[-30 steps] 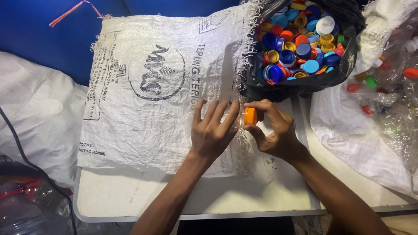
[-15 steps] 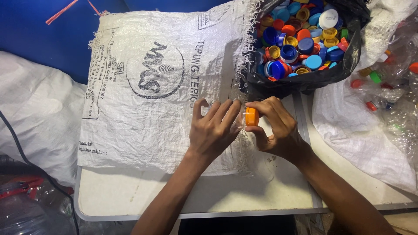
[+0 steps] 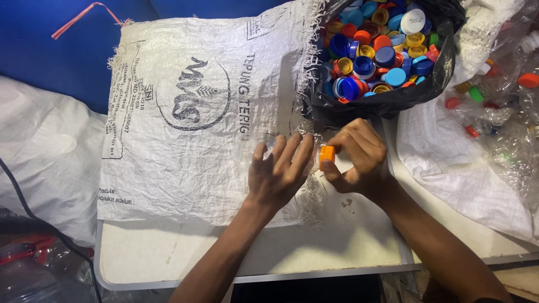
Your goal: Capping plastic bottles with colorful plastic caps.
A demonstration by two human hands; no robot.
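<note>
We see an orange bottle cap [image 3: 327, 153] pinched in our right hand [image 3: 359, 160], fingers clamped on it. At nine o'clock, our left hand [image 3: 279, 175] lies fingers apart on the woven sack [image 3: 196, 112], over the counter [image 3: 168, 255]. At one o'clock gapes the black bag of caps [image 3: 382, 101].

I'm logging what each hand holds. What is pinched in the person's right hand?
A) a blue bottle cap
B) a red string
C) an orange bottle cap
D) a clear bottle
C: the right hand pinches a small orange bottle cap between thumb and fingers, just beside the left hand, which rests spread on the white woven sack.
</note>
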